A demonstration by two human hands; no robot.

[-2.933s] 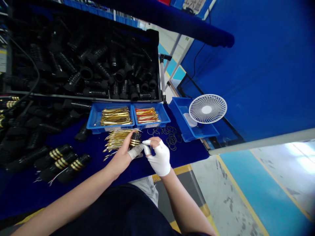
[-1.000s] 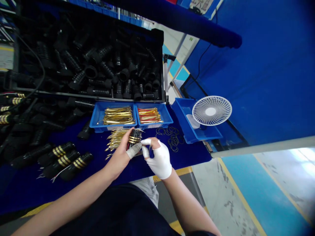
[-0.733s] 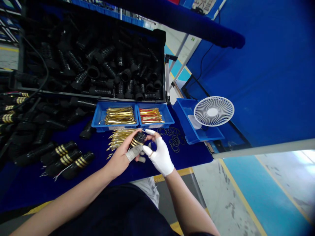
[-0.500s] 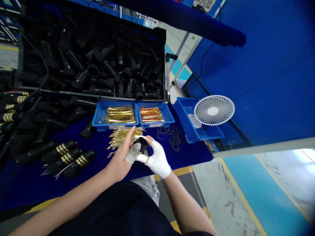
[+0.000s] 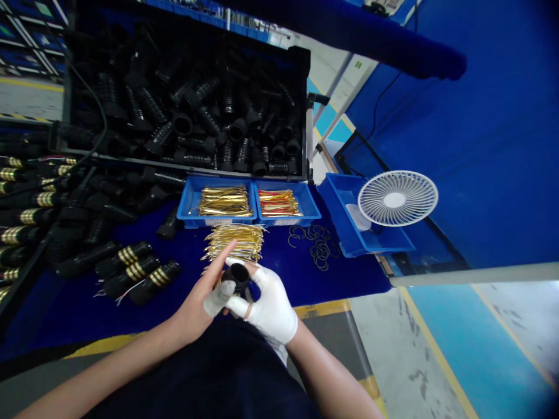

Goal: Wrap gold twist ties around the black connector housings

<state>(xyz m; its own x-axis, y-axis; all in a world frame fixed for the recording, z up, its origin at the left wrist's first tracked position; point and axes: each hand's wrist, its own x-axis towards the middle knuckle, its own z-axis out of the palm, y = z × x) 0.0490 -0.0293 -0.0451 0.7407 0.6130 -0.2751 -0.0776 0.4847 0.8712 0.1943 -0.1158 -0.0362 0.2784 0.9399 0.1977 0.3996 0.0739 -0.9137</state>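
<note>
Close to my body, a black ribbed-looking tube part (image 5: 239,272) is held between both hands, its round open end facing up. My left hand (image 5: 203,297) is closed on its left side, with a grey-covered thumb pressed to the tube and the index finger stretched out straight. My right hand (image 5: 271,299), in a white glove with bare fingertips, wraps round the other side. A small dark blue piece (image 5: 253,291) shows by the tube in the right hand; its kind is unclear. Just beyond lies a pile of gold strips with pale wire ends (image 5: 233,241).
Two blue trays of gold (image 5: 187,210) and red-gold strips (image 5: 310,210) stand behind the pile. Black rings (image 5: 321,251) lie right, near a blue bin (image 5: 349,247) and white fan (image 5: 393,200). Left are gold-banded black cylinders (image 5: 151,282); behind, a crate (image 5: 303,116) of black tubes.
The view has shifted, so the surroundings sit further right. Both hands, with the tube, have come nearer my body and show more of the gold strip pile.
</note>
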